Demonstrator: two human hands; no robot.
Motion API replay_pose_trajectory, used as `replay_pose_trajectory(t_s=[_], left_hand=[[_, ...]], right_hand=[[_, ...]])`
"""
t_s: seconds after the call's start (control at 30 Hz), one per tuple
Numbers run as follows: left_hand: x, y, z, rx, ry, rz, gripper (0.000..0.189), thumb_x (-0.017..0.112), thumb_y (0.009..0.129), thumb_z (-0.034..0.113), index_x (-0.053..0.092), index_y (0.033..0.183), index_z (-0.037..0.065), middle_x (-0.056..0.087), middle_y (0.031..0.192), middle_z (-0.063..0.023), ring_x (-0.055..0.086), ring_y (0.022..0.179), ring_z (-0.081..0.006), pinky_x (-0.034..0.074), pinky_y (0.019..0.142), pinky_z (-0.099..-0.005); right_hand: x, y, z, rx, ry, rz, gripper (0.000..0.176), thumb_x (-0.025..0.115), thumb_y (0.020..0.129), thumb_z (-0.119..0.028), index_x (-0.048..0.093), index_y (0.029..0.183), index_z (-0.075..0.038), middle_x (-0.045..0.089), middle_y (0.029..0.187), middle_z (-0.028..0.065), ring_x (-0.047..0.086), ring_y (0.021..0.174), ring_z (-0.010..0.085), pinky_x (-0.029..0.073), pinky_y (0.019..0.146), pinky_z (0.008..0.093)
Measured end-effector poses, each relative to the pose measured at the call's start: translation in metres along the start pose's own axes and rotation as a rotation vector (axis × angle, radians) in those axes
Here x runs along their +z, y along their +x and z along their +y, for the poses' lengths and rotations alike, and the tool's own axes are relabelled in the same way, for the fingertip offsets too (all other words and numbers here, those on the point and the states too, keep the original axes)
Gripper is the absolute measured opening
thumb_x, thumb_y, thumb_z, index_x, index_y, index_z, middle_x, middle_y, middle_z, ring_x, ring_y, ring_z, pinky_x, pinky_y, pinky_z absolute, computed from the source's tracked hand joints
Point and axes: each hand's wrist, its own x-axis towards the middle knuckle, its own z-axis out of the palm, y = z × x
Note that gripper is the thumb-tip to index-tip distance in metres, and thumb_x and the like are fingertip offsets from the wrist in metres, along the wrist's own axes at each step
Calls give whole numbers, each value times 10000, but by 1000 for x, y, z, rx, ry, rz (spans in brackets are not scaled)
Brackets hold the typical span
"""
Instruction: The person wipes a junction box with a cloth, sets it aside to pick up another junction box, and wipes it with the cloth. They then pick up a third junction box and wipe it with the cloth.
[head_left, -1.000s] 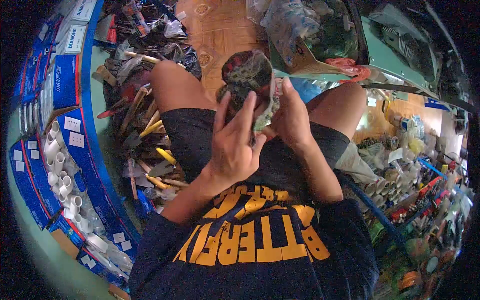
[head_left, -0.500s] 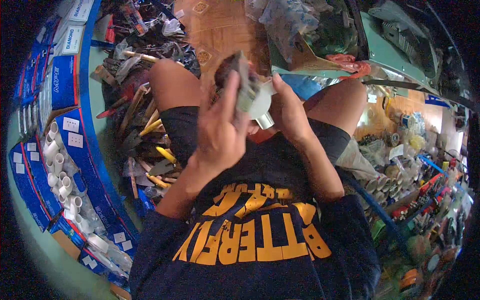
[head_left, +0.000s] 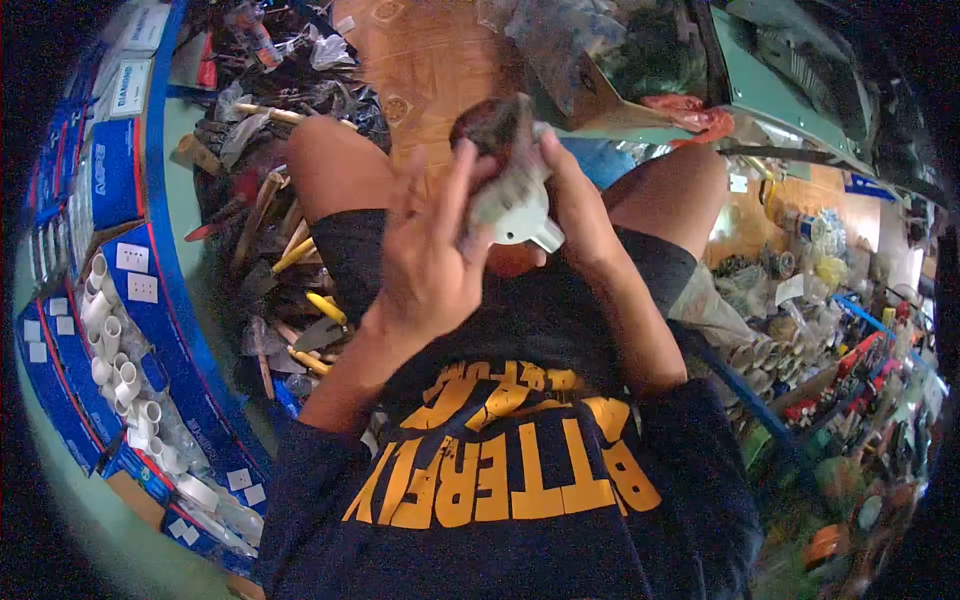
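Observation:
My right hand (head_left: 585, 215) is closed around a round white plastic junction box (head_left: 520, 220) with a short pipe stub at its lower edge. Against the upper side of the box lies a crumpled grey and dark cloth-like piece (head_left: 503, 165), too blurred to name surely. My left hand (head_left: 435, 255) presses on this piece from the left, its fingers long and partly smeared by motion. Both hands are in front of my lap, above the dark shorts. The underside of the box and some fingertips are hidden.
White pipe fittings (head_left: 125, 380) lie among blue boxes (head_left: 120, 180) at left. Trowels with yellow handles (head_left: 325, 307) and wooden-handled tools are beside my left knee. Plastic bags (head_left: 590, 45) fill a carton ahead. Mixed hardware (head_left: 850, 350) crowds the right side.
The white box has tilted, and its stub now points to the lower right. The cloth-like piece has shifted slightly right, and my left hand has moved a little.

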Motion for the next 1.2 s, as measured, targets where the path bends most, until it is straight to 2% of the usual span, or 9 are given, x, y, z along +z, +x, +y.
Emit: replay_pose_trajectory(t_s=[0.07, 0.27, 0.47, 0.57, 0.7, 0.87, 0.97, 1.1, 1.2], left_hand=[[2, 0, 0, -25, -24, 9, 538, 533, 899, 148, 400, 1370, -75, 571, 1253, -232, 459, 1239, -447, 285, 1099, -508], [0, 0, -5, -50, 77, 12, 612, 660, 814, 136, 435, 1345, -70, 603, 1218, -207, 591, 1147, -307, 356, 1063, -467], [7, -12, 4, 140, -96, -95, 649, 662, 752, 55, 437, 1349, -69, 555, 1269, -250, 493, 1226, -405, 339, 1067, -495], [-1, 2, -11, -107, -47, 17, 571, 654, 806, 107, 469, 1316, -72, 614, 1215, -190, 631, 1086, -259, 331, 1091, -466], [3, -9, 10, 143, -53, -48, 576, 617, 818, 64, 429, 1343, -79, 653, 1113, -214, 671, 974, -304, 336, 1079, -483], [-2, -7, -11, -87, -107, -48, 487, 613, 836, 81, 487, 1272, -97, 650, 1123, -205, 660, 1031, -283, 365, 1072, -479], [-1, -14, 5, 222, -93, -67, 470, 580, 858, 65, 468, 1278, -115, 647, 1107, -232, 669, 980, -322, 342, 1085, -491], [-15, -13, -17, -16, -75, -21, 414, 614, 832, 63, 540, 1199, -112, 648, 1099, -221, 661, 1023, -304, 389, 1061, -492], [-15, -17, -7, 157, -34, -43, 436, 624, 820, 60, 529, 1213, -104, 658, 1092, -207, 671, 982, -302, 412, 1039, -493]], right_hand=[[0, -8, -11, 144, 51, -69, 612, 344, 976, -547, 526, 1256, -34, 674, 880, 122, 635, 551, 165, 462, 353, 255], [4, 0, 6, -70, 85, 44, 586, 321, 991, -541, 575, 1173, -46, 656, 795, 76, 607, 546, 149, 481, 431, 253], [19, 1, -2, -54, 168, 221, 727, 220, 964, -641, 630, 844, -53, 561, 517, 52, 473, 321, 111, 329, 262, 223], [2, -5, -6, 102, 93, -106, 725, 219, 961, -649, 613, 815, -58, 541, 490, 39, 453, 301, 108, 315, 257, 224], [-1, -6, -9, 166, 4, -59, 729, 231, 953, -662, 592, 743, -65, 525, 470, 34, 438, 288, 115, 298, 252, 225], [2, -6, -5, 140, 203, -114, 628, 331, 965, -607, 609, 885, -49, 554, 522, 46, 420, 289, 130, 331, 264, 237], [-7, -5, 0, 138, 142, -160, 637, 317, 966, -609, 608, 908, -45, 570, 537, 60, 426, 291, 130, 338, 264, 235], [1, -7, -7, 120, 273, -157, 657, 299, 967, -615, 607, 888, -41, 590, 562, 76, 415, 283, 125, 332, 257, 231], [-3, -7, -6, 114, 233, -198, 674, 289, 964, -627, 615, 881, -43, 594, 566, 82, 426, 284, 126, 338, 255, 232]])
